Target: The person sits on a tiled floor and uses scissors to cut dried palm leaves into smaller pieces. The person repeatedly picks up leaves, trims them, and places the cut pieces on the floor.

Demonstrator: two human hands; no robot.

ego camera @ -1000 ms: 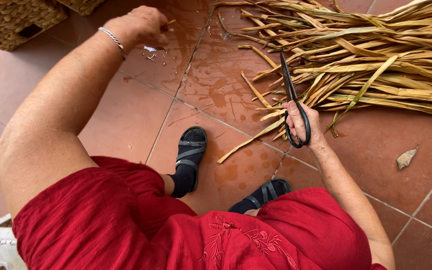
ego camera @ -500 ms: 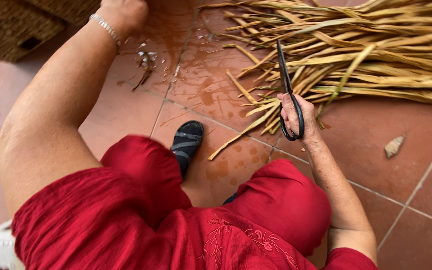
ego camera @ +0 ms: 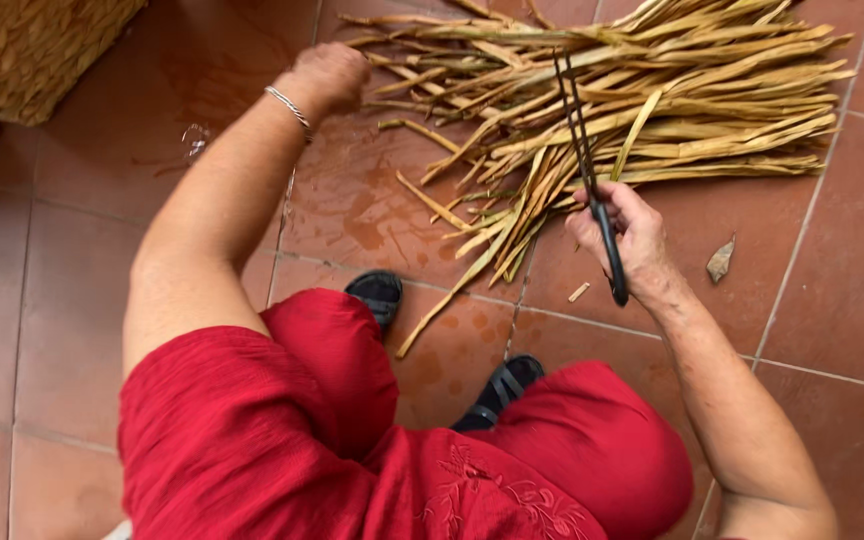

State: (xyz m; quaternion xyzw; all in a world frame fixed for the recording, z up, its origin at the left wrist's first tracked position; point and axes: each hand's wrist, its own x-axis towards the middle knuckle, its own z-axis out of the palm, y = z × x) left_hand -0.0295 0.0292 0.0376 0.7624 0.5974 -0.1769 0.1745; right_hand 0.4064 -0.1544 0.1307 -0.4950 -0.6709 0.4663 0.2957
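Head view, looking down on a seated person in red clothing. The floor (ego camera: 102,290) of reddish-brown tiles fills the frame and shows damp patches below the pile of dried leaves (ego camera: 652,110), which serves here as landmark. This pile, a bundle of long, pale yellow-brown strips lying roughly side by side, spreads across the top of the frame, with loose ends fanning down and to the left of it. Far to the left of the pile, at the frame's upper corner, stands a woven basket (ego camera: 22,50) of the same pale fibre, only partly in view. Below the pile, the red garment (ego camera: 352,450) covers both knees, and two dark sandals (ego camera: 380,295) rest on the floor between them, just under the pile's lowest stray leaves. The left hand (ego camera: 327,75), a metal bracelet (ego camera: 290,108) at its wrist, lies at the pile's left end with fingers curled down onto the leaf tips; whether it actually grips any leaf cannot be told. The right hand (ego camera: 622,235) sits at the pile's lower edge, closed around the handles of black scissors (ego camera: 587,165), whose long blades, nearly together, point up across the leaves. A single leaf scrap (ego camera: 720,262) lies on the floor just right of that hand, below the pile
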